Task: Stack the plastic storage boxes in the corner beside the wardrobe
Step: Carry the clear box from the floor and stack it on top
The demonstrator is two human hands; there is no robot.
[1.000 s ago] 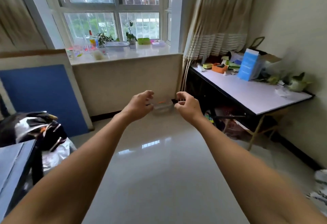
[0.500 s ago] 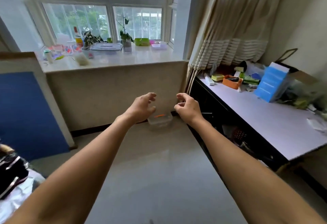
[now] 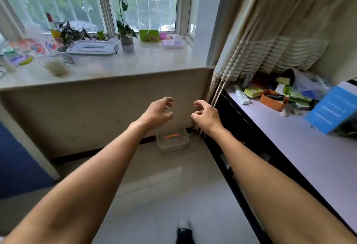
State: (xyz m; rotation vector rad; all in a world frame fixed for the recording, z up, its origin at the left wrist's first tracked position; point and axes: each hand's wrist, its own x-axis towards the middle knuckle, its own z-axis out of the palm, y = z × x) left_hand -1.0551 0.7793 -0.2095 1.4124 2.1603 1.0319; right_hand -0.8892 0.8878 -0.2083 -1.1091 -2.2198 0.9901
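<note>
Left hand [image 3: 157, 112]: my grip is open, fingers curled and spread, nothing in it; it hangs in the air in front of the wall under the windowsill.
Right hand [image 3: 206, 116]: my grip is open too, fingers hooked, empty, level with the left, a gap between them.
Box [image 3: 172, 141]: clear plastic, something orange inside; it sits on the floor [image 3: 164, 195] at the corner where the wall meets the dark front of the surface [image 3: 301, 147], below both my hands and untouched.
Change in view: I have come closer than half a second ago; the wall and windowsill [image 3: 135, 64] fill more of the frame, and the box now shows below my wrists, no longer between my palms.
Change in hands: both stay open and reaching forward, about as far apart as before.
Curtain [image 3: 270, 31]: hangs at the far left corner of the surface, its fringe just beside my right hand.
Surface: clutter along its far edge, a blue carton [image 3: 332, 109] at the right.
</note>
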